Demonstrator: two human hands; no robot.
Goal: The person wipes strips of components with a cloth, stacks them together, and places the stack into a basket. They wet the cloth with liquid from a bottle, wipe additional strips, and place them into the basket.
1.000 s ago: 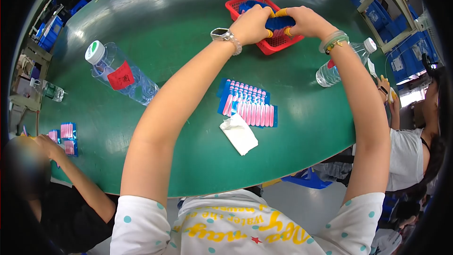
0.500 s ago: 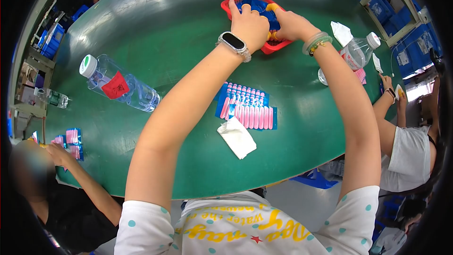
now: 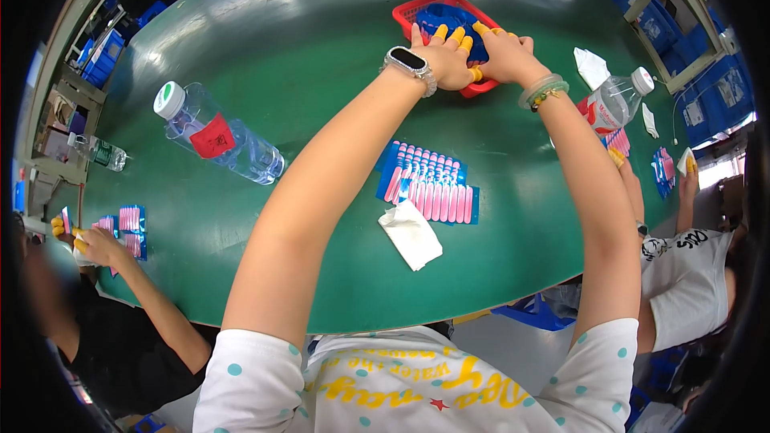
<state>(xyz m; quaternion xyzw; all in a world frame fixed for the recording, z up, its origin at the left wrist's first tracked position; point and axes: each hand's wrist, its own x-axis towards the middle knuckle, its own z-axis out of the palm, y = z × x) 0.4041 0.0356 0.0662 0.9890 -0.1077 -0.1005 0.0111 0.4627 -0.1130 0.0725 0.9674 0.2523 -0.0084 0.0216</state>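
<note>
My left hand (image 3: 446,62) reaches into the near side of a red plastic basket (image 3: 399,12), palm down. Its fingers are spread, with yellow finger cots on several tips, and lie over blue sheets (image 3: 449,14) inside. Beside it, my right hand (image 3: 507,56) rests at the basket's right side, fingers stretched out and also in yellow cots. The two thumbs come close together near the basket's front. What lies beneath my palms is hidden. Nearer to me on the table are blue sheets with rows of pink strips (image 3: 433,184) and a folded white tissue (image 3: 411,234).
A large bottle with a red label (image 3: 212,138) lies on the left, a smaller bottle (image 3: 100,152) beyond it. Right of my arm stands another bottle (image 3: 613,104) near a tissue (image 3: 591,68). Co-workers' hands (image 3: 104,247) handle pink-striped sheets at both sides of the green table (image 3: 337,305).
My fingers, curled down into the basket before, are now stretched out over the blue sheets. The camera view has shifted slightly. The co-workers' hands have moved too.
</note>
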